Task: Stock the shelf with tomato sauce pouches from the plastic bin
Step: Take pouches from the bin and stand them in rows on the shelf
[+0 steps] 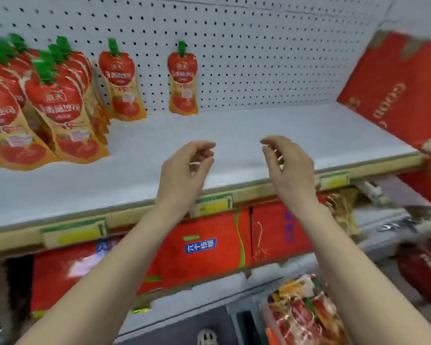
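Note:
Several red and yellow tomato sauce pouches (60, 108) with green tops stand in rows at the left of the white shelf (234, 135). Two more stand alone against the pegboard, one (121, 83) beside the rows and one (183, 80) further right. My left hand (187, 165) and my right hand (286, 165) hover over the shelf's front middle, fingers loosely curled, holding nothing. At the bottom right a bin (306, 312) holds more red pouches in clear wrapping; its edges are hard to make out.
A large red box (398, 88) leans at the shelf's right end. The shelf's yellow front rail (209, 205) carries price tags. Red boxes (204, 245) fill the lower shelf below. A white pegboard (259, 58) backs the shelf.

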A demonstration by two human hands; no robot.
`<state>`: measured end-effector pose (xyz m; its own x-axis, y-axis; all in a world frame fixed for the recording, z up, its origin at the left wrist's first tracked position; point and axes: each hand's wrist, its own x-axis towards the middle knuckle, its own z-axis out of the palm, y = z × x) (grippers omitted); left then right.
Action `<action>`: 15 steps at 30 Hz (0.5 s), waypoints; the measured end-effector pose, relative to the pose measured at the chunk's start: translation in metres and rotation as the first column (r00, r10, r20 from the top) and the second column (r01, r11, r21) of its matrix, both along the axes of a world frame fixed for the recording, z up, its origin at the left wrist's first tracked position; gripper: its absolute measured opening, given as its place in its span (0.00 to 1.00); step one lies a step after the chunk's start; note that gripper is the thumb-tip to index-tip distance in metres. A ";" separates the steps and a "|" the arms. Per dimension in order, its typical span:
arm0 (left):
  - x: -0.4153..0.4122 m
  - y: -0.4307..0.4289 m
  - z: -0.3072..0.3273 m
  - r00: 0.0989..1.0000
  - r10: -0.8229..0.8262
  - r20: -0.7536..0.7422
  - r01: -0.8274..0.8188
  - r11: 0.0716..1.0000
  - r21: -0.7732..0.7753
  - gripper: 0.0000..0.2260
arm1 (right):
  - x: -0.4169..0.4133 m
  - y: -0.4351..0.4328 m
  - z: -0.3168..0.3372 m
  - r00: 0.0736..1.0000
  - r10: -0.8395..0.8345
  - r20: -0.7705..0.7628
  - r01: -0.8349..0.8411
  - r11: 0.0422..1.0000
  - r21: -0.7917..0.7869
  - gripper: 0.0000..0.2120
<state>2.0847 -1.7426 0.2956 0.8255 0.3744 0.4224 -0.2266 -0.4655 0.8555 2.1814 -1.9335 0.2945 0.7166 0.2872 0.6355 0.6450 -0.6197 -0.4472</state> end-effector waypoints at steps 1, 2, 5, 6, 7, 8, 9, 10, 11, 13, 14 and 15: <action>-0.003 -0.016 -0.004 0.999 -0.033 0.009 0.033 0.999 0.004 0.11 | -0.011 -0.022 -0.007 0.999 -0.047 -0.006 0.047 0.999 0.018 0.09; -0.006 -0.033 -0.008 0.998 -0.066 0.014 0.066 0.998 0.002 0.11 | -0.022 -0.045 -0.014 0.996 -0.093 -0.014 0.094 0.995 0.037 0.09; -0.012 -0.083 -0.022 0.983 -0.184 0.003 0.184 0.983 -0.021 0.11 | -0.051 -0.108 -0.040 0.971 -0.232 -0.062 0.237 0.967 0.093 0.10; -0.013 -0.100 -0.028 0.974 -0.225 -0.007 0.225 0.974 -0.025 0.12 | -0.059 -0.126 -0.050 0.959 -0.271 -0.086 0.279 0.954 0.113 0.10; -0.013 -0.115 -0.036 0.964 -0.265 -0.023 0.264 0.964 -0.031 0.12 | -0.068 -0.143 -0.062 0.946 -0.304 -0.114 0.318 0.939 0.130 0.10; -0.012 -0.130 -0.046 0.952 -0.303 -0.042 0.302 0.953 -0.036 0.13 | -0.075 -0.158 -0.075 0.930 -0.337 -0.148 0.357 0.924 0.137 0.10; -0.012 -0.145 -0.059 0.937 -0.342 -0.064 0.340 0.940 -0.040 0.13 | -0.083 -0.173 -0.088 0.909 -0.369 -0.193 0.397 0.908 0.135 0.10; -0.011 -0.159 -0.074 0.923 -0.373 -0.095 0.371 0.928 -0.038 0.13 | -0.089 -0.188 -0.105 0.885 -0.397 -0.245 0.435 0.891 0.129 0.10; -0.011 -0.172 -0.090 0.908 -0.396 -0.137 0.395 0.918 -0.039 0.12 | -0.096 -0.202 -0.122 0.857 -0.417 -0.301 0.469 0.875 0.123 0.10; -0.011 -0.198 -0.125 0.868 -0.432 -0.247 0.429 0.901 -0.068 0.13 | -0.105 -0.229 -0.159 0.796 -0.450 -0.405 0.527 0.844 0.096 0.10; -0.010 -0.211 -0.143 0.842 -0.445 -0.305 0.442 0.893 -0.083 0.13 | -0.107 -0.243 -0.180 0.759 -0.464 -0.457 0.552 0.830 0.074 0.10; -0.009 -0.224 -0.163 0.812 -0.453 -0.367 0.454 0.886 -0.088 0.14 | -0.109 -0.256 -0.201 0.718 -0.472 -0.511 0.570 0.820 0.043 0.10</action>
